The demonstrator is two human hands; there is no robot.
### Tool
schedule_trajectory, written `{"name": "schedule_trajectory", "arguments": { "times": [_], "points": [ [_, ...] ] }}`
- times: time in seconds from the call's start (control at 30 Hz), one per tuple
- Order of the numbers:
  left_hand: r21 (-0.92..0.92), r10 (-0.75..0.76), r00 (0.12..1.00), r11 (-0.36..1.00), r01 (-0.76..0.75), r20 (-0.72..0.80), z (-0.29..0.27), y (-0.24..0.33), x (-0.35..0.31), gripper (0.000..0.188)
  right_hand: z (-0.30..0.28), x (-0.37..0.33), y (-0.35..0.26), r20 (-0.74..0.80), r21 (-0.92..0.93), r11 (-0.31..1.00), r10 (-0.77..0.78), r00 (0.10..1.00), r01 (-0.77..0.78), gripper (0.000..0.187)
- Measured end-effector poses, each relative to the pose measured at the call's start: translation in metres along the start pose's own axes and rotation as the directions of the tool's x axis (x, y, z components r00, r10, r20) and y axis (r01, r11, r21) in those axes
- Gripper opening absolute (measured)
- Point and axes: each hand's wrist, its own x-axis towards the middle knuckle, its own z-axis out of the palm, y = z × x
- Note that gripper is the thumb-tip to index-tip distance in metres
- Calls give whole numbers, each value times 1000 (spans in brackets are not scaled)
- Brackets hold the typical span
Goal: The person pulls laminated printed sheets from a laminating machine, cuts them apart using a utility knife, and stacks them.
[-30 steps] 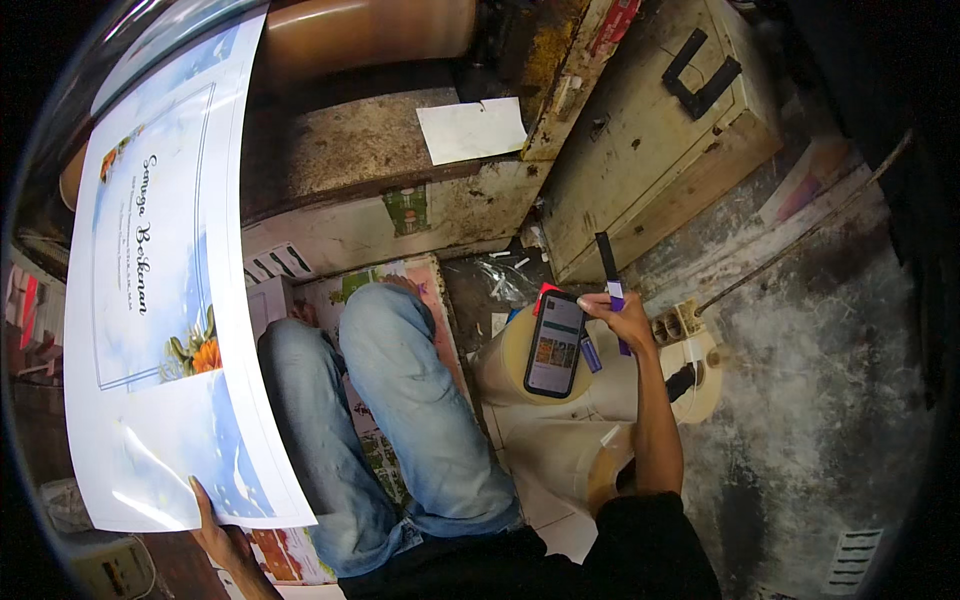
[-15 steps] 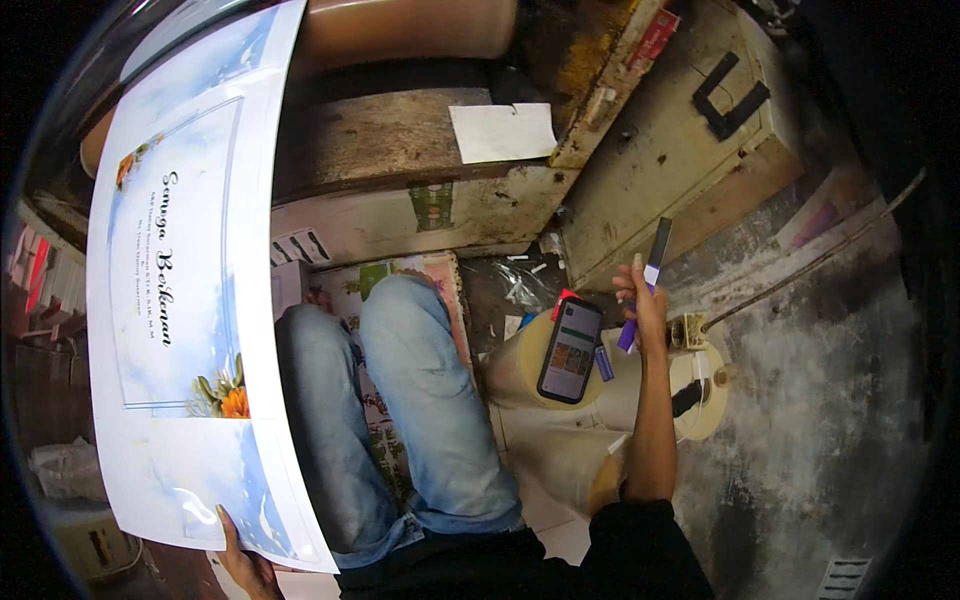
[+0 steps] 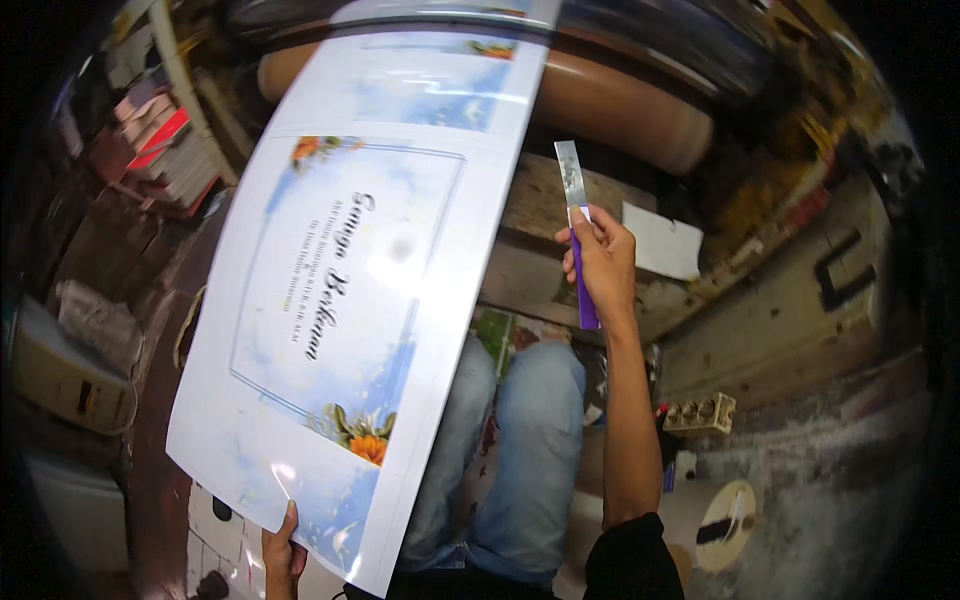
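A large glossy printed sheet [image 3: 330,420], white and pale blue with orange flowers, slopes down from the rollers at the top. My left hand [image 3: 283,552] grips its lower edge, thumb on the printed face. Raised to the right of the sheet, my right hand [image 3: 607,265] is closed around a cutter knife [image 3: 587,300]. The knife has a purple handle, and its wide silvery blade points up toward the rollers. Blade and sheet are apart.
A brown roller [image 3: 630,112] runs across the top behind the sheet. Below it, a white paper [image 3: 662,240] lies on a wooden ledge. To the right are a socket strip [image 3: 700,415] and a thick roll [image 3: 727,525] seen end-on. Red-covered stacks [image 3: 165,150] stand at far left.
My view has swung up and left toward the rollers. My right hand has brought the knife from near the phone to beside the sheet. My left hand keeps its grip on the sheet.
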Motion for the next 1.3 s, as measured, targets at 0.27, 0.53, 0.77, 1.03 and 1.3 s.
{"name": "schedule_trajectory", "arguments": {
  "times": [0.27,0.53,0.77,1.03,1.3],
  "points": [
    [65,-87,995,994,90,-56,-27,-6,-5,53,46,79,32,72,13,1000,25,997,-26,31],
    [-49,-166,985,985,164,-42,-20,2,-14,50,51,76,37,66,-308,933,-176,982,188,23],
    [-32,-258,965,966,256,-49,-25,10,-22,58,37,131,4,366,-621,252,-745,558,742,47],
    [-61,-149,972,988,140,-183,-74,-49,-21,55,45,136,4,759,-181,283,-569,317,942,44],
    [68,-188,965,977,203,-180,-241,-88,4,55,70,53,58,474,-342,847,-219,853,407,36]
  ]
}}
